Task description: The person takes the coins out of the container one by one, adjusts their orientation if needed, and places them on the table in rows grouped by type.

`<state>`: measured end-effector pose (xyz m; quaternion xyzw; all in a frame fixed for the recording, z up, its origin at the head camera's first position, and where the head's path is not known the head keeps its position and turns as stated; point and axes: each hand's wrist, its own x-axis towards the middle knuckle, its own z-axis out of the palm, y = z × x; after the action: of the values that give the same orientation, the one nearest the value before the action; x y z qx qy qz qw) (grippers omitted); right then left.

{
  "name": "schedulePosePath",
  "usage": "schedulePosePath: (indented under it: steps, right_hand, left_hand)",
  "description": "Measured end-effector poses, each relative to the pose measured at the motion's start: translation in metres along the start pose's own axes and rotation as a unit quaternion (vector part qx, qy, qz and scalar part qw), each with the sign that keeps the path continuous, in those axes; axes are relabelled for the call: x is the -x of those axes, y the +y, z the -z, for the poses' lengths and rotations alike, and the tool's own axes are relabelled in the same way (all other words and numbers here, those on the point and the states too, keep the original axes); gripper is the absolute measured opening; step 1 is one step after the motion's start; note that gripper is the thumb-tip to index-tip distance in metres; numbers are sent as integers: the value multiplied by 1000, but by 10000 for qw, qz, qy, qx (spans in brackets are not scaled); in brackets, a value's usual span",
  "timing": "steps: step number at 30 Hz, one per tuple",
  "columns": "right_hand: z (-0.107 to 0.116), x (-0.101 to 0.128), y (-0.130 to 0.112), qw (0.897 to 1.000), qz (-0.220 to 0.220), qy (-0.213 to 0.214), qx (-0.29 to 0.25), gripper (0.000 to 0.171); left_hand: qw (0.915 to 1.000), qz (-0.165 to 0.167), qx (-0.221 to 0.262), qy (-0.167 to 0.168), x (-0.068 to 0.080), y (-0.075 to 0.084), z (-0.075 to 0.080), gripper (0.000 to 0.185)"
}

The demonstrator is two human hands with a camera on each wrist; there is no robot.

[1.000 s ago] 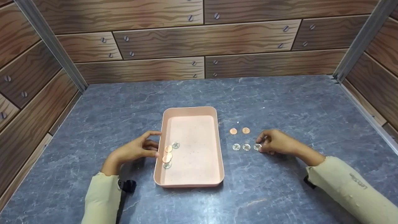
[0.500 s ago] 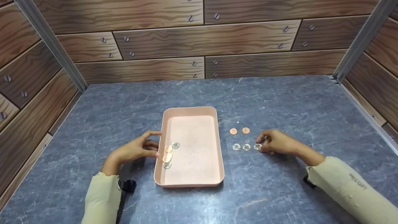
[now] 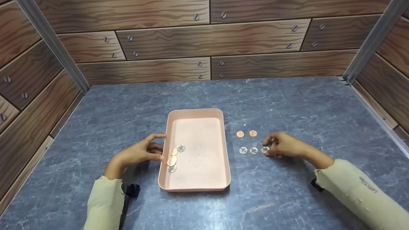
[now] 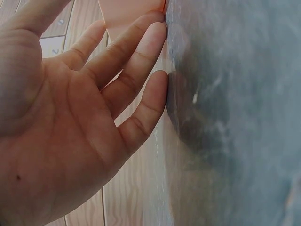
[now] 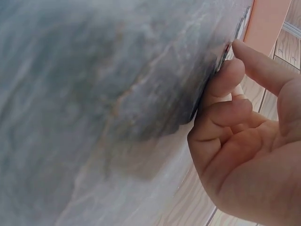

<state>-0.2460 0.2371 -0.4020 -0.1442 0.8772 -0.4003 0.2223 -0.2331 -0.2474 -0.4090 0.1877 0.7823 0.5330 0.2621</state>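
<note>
A shallow pink tray [image 3: 198,187] stands mid-table in the head view, with several copper and silver coins [image 3: 181,148] along its left side. My left hand [image 3: 140,153] is beside the tray's left wall, fingers spread and loosely bent, thumb and fingertips at the wall. In the left wrist view, the lower fingertips [image 4: 157,87] rest on the table. To the tray's right, my right hand [image 3: 282,145] has thumb and forefinger around the edges of a silver coin [image 3: 264,149], the rightmost of its row. The other fingers curl under the palm.
Two more silver coins [image 3: 243,150] continue the row toward the tray. Behind them lie two copper coins [image 3: 240,134]. The grey marbled table [image 3: 204,210] ends at wood-patterned walls [image 3: 166,41] with metal corner posts [image 3: 367,41].
</note>
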Motion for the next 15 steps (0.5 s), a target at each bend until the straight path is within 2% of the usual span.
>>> schedulePosePath:
  steps: [6,15]
  right_hand:
    - [3,3,-10,10000,-63,-6,29,38]
    - [10,2,-44,9987,386,190,283,36]
  left_hand:
    - [10000,30,20,1,1,-2,-1,79]
    - [10000,1,40,-17,0,1,0,80]
